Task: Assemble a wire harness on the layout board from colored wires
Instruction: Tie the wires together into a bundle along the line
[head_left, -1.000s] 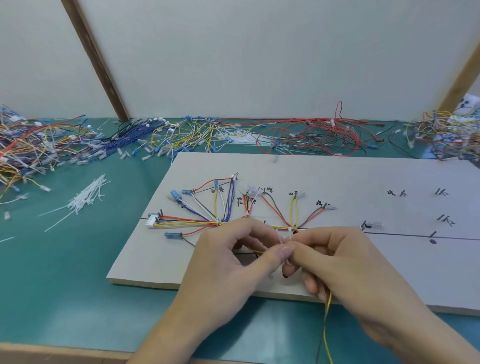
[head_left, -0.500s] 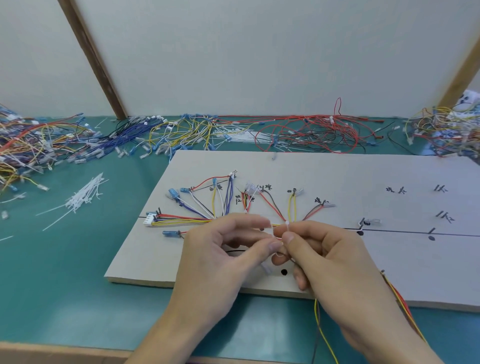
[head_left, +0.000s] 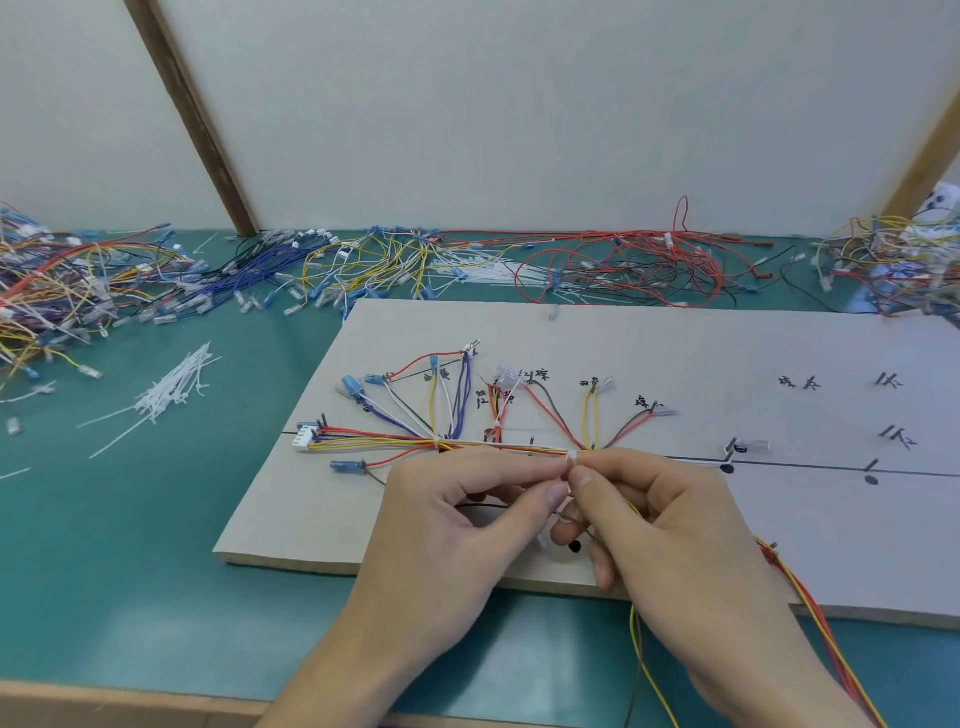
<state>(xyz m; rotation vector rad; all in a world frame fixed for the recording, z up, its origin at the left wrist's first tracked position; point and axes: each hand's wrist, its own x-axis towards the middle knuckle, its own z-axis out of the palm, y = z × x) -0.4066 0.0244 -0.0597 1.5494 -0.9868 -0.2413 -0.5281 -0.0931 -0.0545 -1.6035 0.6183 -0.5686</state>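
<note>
Hands, left hand (head_left: 457, 519) and right hand (head_left: 660, 525), pinch white cable tie (head_left: 572, 457) around wire bundle (head_left: 509, 448) between their fingertips.

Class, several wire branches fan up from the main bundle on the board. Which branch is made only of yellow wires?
The yellow pair, just above the hands' pinch, rising to a clear terminal. Neighbouring branches contain red and brown wires.

L hand (head_left: 457, 512) + R hand (head_left: 670, 525), fingertips pinched together

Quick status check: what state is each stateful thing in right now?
Left hand: pinching the cable tie.
Right hand: pinching the cable tie.
Cable tie: looped on the wire bundle.
Wire bundle: lying along the board line.
White connector: on the board, wired.
</note>
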